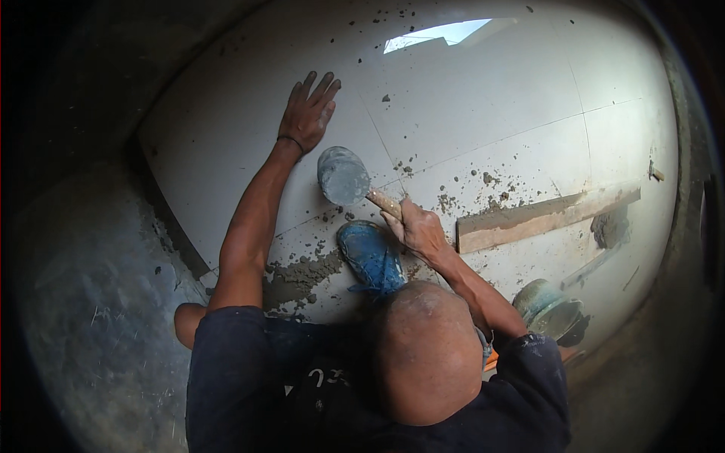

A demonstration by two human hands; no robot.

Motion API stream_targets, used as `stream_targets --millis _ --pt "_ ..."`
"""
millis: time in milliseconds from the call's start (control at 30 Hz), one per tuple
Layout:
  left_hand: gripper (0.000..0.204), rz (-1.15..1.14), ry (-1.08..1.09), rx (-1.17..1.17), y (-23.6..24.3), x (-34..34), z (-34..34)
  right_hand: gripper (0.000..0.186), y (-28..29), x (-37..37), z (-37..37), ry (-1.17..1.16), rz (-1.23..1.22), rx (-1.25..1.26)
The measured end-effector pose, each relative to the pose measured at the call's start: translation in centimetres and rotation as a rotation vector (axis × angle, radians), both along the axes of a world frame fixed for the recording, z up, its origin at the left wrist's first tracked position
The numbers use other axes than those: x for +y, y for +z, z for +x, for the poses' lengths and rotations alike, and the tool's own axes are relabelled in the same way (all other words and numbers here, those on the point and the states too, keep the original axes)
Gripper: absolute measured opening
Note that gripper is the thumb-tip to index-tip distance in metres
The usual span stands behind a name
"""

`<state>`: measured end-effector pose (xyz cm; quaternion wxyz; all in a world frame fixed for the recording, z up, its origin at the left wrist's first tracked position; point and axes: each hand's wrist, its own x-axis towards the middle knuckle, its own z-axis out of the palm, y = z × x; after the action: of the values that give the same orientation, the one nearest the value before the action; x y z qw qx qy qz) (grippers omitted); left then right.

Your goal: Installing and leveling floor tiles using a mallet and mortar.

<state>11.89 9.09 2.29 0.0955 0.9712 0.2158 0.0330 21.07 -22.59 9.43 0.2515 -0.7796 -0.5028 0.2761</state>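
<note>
Neither my left hand nor my right hand can be told in view. Directly below me a person (pixel 427 355) in a dark shirt crouches, bald head toward the camera. Their left hand (pixel 306 113) lies with fingers spread on pale floor tiles (pixel 498 90). Their right hand (pixel 419 234) grips the handle of a mallet (pixel 343 175), whose round grey head is raised or resting over the tiles; I cannot tell which. Beneath it is their blue shoe (pixel 370 255), beside wet grey mortar (pixel 298 278) and scattered crumbs.
A mortar-stained wooden batten (pixel 547 217) lies to the right, near a lump of mortar (pixel 610 226), a long strip (pixel 593 264) and a bucket (pixel 547 309). A small handled object (pixel 655 172) lies at the far right. A rough concrete floor (pixel 91 317) borders the tiles on the left.
</note>
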Motion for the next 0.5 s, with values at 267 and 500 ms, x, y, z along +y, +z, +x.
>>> stream_targets --millis 267,500 --pt "0.056 -0.13 -0.194 0.084 -1.3 -10.6 -0.6 0.033 2.0 -5.2 -1.0 -0.123 -0.088 0.126" --pt "0.064 -0.441 -0.187 -0.264 -0.7 -20.4 5.1 0.035 2.7 -9.3 1.3 -0.403 -0.109 0.093"
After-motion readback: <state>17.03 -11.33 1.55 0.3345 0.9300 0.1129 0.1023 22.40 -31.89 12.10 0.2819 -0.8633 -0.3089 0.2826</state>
